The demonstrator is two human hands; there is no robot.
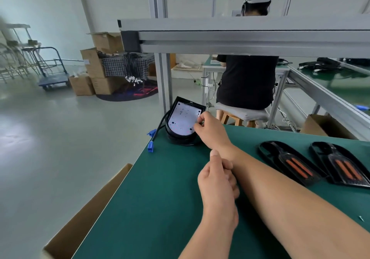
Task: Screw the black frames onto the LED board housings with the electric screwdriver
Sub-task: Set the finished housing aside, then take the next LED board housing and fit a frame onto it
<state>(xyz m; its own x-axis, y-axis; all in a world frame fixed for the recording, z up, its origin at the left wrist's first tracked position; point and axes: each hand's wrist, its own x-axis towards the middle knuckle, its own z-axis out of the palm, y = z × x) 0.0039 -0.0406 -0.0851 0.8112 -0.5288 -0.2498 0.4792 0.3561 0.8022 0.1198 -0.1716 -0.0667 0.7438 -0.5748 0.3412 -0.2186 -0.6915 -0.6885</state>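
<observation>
Our right hand (210,127) pinches the tilted LED board housing (183,118) at the far-left corner of the green table (160,198). Our left hand (217,178) is curled, its contents unclear. Black frames (290,163) lie to the right, well apart.

A green table (160,198) fills the lower right of the head view. At its far left corner an LED board housing (184,121) stands tilted up on its rounded end, its white board facing the camera. The right hand (212,128) pinches the housing's right edge. The left hand (217,180) sits nearer, fingers curled and thumb up, just beside the right forearm, with nothing visible in it. A black cable (160,124) with a blue connector (150,145) hangs off the housing's left side. Two black frames (288,162) with orange strips lie side by side to the right. A cardboard box (90,214) stands against the table's left edge.
</observation>
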